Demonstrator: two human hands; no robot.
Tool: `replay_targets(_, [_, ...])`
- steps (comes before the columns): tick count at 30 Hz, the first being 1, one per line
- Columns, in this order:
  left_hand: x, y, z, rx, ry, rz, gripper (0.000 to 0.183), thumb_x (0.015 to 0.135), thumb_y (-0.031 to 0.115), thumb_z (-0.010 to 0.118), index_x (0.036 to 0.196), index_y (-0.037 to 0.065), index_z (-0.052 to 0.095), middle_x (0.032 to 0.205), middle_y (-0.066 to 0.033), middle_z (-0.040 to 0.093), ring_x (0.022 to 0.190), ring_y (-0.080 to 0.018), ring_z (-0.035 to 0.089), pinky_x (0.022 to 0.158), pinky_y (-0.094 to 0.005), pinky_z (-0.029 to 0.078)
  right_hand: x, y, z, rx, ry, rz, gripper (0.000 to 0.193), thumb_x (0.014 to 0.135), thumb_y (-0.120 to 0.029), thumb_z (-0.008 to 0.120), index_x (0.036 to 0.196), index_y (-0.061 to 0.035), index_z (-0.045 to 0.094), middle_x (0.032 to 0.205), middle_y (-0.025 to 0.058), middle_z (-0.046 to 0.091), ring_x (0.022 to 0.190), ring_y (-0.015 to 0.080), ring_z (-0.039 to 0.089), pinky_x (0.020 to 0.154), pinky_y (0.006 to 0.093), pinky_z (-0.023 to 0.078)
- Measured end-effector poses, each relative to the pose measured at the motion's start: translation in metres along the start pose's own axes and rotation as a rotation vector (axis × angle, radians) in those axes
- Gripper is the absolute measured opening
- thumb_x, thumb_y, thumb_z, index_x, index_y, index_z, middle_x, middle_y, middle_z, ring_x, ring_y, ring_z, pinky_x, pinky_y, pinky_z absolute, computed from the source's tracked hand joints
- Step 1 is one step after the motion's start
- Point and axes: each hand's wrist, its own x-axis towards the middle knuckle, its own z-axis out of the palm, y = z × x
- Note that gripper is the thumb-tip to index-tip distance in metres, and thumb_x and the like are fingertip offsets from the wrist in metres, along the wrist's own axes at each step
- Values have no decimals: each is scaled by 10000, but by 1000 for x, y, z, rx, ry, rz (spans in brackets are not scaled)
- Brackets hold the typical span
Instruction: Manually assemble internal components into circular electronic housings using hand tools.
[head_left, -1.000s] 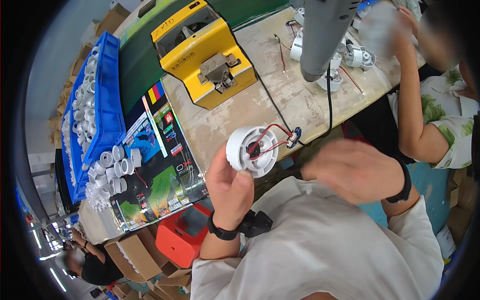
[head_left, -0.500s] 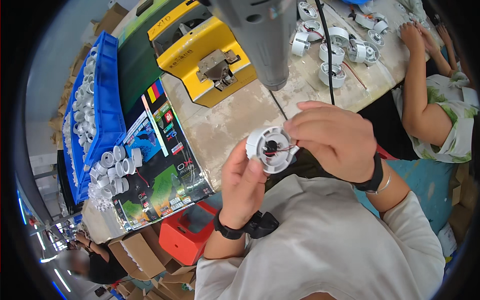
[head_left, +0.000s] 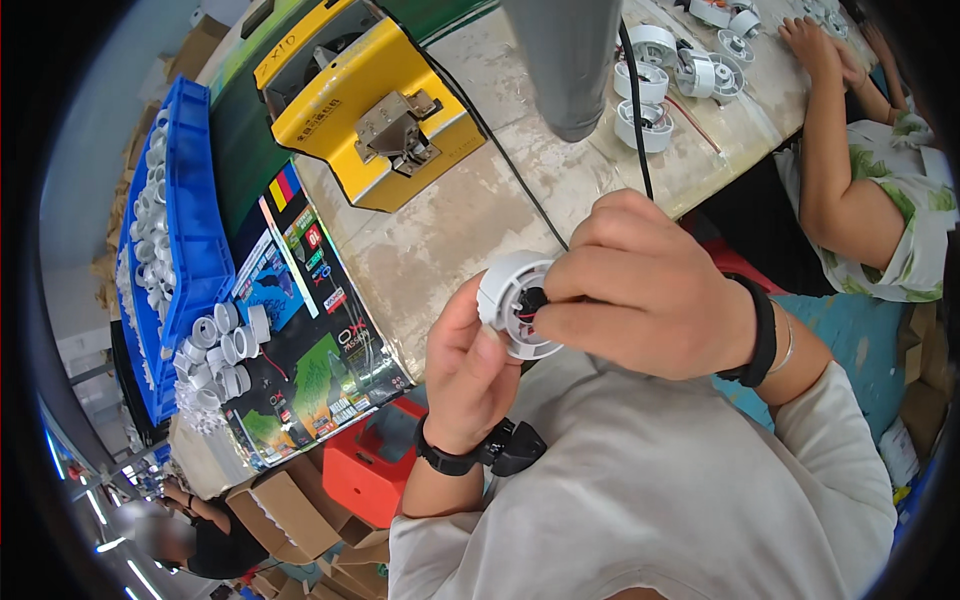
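The white plastic ring (head_left: 502,290) is sitting near the middle of the frame, held in the air. From my end I am seeing my left hand (head_left: 468,375) grasping its rim, thumb toward me, probably to steady it while leaving the open side free. My right hand (head_left: 640,285) is curling over that opening, beside red wires (head_left: 526,317); its fingertips are hiding, so I cannot tell whether it is pinching anything. Further out, the yellow machine (head_left: 345,120) is standing on the table (head_left: 430,250) at upper left, seemingly clear of the hands. Loose white rings (head_left: 215,350) are lying by the blue crate (head_left: 195,240) at left, perhaps for easy reaching; wired white parts (head_left: 643,127) are lying grouped at upper right, apparently set apart.
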Motion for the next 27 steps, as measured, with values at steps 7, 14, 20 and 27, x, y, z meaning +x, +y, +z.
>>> replay_targets(7, [2, -3, 0, 26, -56, 47, 617, 805, 304, 589, 1224, -73, 336, 1136, -136, 483, 1050, -208, 483, 903, -329, 385, -7, -7, 4, -43, -16, 12, 226, 598, -102, 597, 805, -14, 607, 769, 51, 520, 685, 190, 488, 668, 332, 435])
replay_targets(14, [8, -6, -3, -63, -48, 24, 504, 853, 212, 539, 1248, -24, 336, 1164, -121, 474, 1056, -198, 480, 887, -337, 405, -20, -15, 13, -280, 34, 11, 222, 697, -107, 539, 884, 3, 586, 826, 81, 569, 777, 204, 561, 860, 399, 432])
replay_targets(20, [15, -10, 6, -59, 54, 39, 436, 879, 231, 475, 1213, -22, 354, 1120, -125, 492, 1013, -196, 499, 879, -324, 414, -30, -21, 30, -269, 34, 164, 248, 770, -93, 532, 1012, -38, 534, 939, 108, 603, 950, 272, 579, 945, 429, 330])
replay_targets(27, [18, -9, 6, -329, 99, -201, 285, 902, 216, 438, 1118, 40, 379, 1059, -81, 509, 940, -169, 542, 795, -338, 465, -32, 0, 44, -205, 66, 143, 196, 726, -122, 546, 911, -60, 523, 944, 104, 534, 967, 263, 545, 887, 410, 405])
